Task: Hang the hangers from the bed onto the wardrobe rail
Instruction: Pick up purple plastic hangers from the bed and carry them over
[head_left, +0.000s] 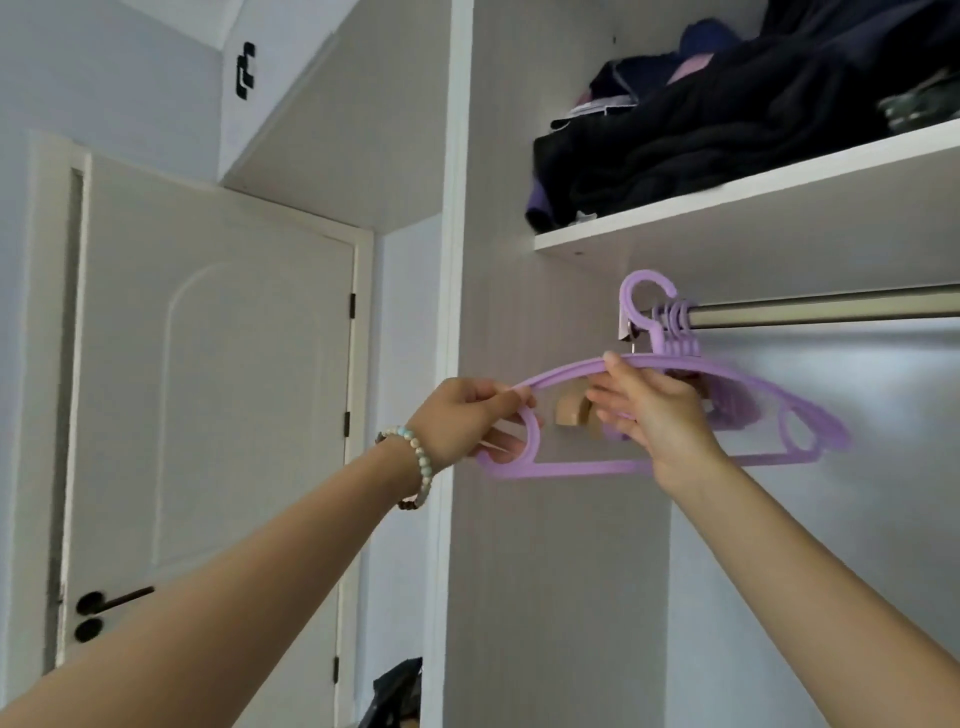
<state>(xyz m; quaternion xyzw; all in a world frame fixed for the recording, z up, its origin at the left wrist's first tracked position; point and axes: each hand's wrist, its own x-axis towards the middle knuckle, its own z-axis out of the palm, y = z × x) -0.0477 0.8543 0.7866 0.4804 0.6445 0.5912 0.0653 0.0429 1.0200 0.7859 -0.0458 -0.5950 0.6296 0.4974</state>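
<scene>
Left grip (470, 415) pinches the left shoulder end of a lilac plastic clothes hanger (582, 469), and right grip (654, 410) curls over its upper bar near the neck. Its hook is at the left end of the round metal wardrobe rail (831, 310), just beside other lilac hanger hooks (675, 317) on that rail. Whether it bears on the rail cannot be told.

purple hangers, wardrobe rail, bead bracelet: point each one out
purple hangers (587, 469): head view, on the front hanger's bottom bar
wardrobe rail (831, 310): head view, on bare metal right of the hooks
bead bracelet (422, 457): head view, on beads at the left wrist
</scene>
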